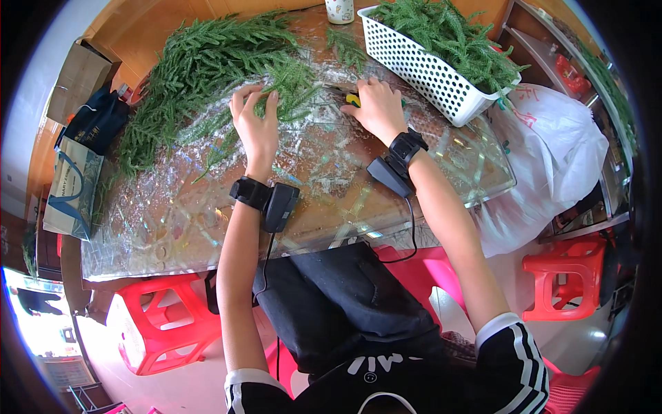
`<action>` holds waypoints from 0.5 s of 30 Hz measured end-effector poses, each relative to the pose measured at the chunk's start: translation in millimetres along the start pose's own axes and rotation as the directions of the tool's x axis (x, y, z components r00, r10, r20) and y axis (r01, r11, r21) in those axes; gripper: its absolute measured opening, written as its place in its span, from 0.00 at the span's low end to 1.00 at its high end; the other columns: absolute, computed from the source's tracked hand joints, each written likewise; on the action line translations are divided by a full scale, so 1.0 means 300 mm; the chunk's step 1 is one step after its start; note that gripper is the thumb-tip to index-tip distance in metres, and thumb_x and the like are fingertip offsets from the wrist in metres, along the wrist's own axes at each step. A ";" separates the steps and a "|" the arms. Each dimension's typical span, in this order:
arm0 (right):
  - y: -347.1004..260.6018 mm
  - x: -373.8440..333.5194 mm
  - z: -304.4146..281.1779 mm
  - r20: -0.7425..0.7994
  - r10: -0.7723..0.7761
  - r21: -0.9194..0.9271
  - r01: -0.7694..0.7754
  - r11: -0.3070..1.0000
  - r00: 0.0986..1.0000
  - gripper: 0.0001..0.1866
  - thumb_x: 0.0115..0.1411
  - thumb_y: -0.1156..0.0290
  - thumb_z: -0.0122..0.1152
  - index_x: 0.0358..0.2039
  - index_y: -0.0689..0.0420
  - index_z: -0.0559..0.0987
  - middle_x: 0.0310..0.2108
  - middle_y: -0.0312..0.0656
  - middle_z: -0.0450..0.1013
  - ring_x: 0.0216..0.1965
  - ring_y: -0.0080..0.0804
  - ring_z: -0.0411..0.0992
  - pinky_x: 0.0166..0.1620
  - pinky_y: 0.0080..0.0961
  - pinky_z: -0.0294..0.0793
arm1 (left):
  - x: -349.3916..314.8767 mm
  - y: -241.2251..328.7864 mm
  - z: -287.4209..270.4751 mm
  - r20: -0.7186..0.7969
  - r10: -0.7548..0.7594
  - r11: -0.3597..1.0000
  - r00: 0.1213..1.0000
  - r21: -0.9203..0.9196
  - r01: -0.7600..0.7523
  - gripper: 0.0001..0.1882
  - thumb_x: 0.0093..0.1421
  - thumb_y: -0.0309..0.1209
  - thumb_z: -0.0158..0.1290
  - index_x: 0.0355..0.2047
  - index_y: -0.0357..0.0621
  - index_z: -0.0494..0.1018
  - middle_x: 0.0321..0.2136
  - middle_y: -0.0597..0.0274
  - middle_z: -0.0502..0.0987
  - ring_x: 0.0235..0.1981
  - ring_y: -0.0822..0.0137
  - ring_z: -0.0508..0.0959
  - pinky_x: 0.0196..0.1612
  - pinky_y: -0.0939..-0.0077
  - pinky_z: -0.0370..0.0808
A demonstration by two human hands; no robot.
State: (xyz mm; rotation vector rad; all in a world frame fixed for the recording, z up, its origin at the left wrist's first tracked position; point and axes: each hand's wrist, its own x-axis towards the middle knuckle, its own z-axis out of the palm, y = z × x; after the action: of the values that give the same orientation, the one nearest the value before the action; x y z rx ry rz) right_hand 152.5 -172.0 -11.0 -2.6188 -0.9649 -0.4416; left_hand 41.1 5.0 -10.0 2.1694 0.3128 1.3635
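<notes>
My left hand [256,134] is closed, its thumb and fingers around an artificial pine sprig [291,81] over the table. The sprig's green needles spread out to the right of the fingertips. My right hand [381,110] is wrapped around a hand tool with a yellow-and-black handle [353,100]. The tool's narrow dark end points left toward the sprig; my fingers hide most of it, so I cannot tell its exact kind. Behind my left hand lies a large heap of green pine branches [200,65].
White flakes are scattered over the clear-covered table [310,224]. A white perforated basket [441,83] full of pine branches stands at the far right, near a patterned cup [339,11]. A white plastic bag [552,152] bulges beside the table; red stools [165,324] stand below.
</notes>
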 end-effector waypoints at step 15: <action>0.006 0.029 0.024 -0.179 -0.045 0.085 0.061 0.994 0.983 0.18 0.52 0.61 0.60 0.38 0.61 0.73 0.38 0.46 0.68 0.45 0.43 0.65 0.44 0.42 0.64 | 0.004 -0.009 0.003 0.036 -0.150 0.950 0.988 -0.272 0.155 0.11 0.56 0.31 0.53 0.30 0.31 0.74 0.40 0.62 0.68 0.39 0.68 0.70 0.43 0.74 0.66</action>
State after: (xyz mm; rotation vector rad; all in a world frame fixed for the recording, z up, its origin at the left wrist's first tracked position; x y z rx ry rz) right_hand 161.2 -165.5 -14.3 -2.4308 -0.9742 -0.6169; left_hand 42.6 7.6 -10.9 1.8855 0.2625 1.2252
